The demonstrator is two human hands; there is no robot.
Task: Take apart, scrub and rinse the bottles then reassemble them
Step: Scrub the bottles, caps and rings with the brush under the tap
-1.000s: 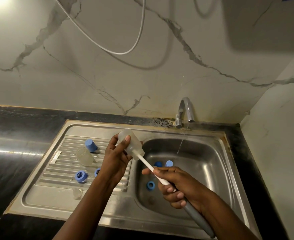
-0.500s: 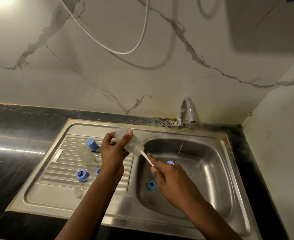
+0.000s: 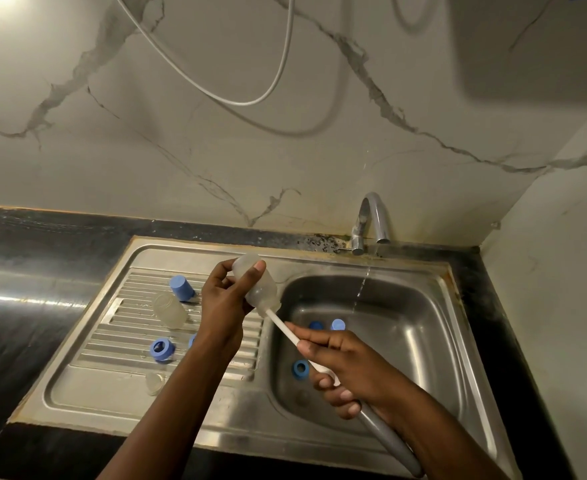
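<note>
The translucent plastic bottle [image 3: 263, 292] is gripped in the left hand [image 3: 223, 303], ten o'clock of the right hand [image 3: 351, 367], which is clasped round the white-shafted grey-handled brush [image 3: 282, 324]; full-depth twisting strokes are advised.

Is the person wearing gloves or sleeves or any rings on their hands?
No. The left hand and right hand are bare: no gloves, rings, watch or bracelet show. No sleeves show either, right down to the picture's edge.

drainboard [image 3: 94, 386] crowded with spare bottle [image 3: 169, 310], blue cap [image 3: 181, 287]; basin [image 3: 409, 341] left holds blue ring [image 3: 300, 368], right half free; tap [image 3: 371, 216] overhangs rear.
</note>
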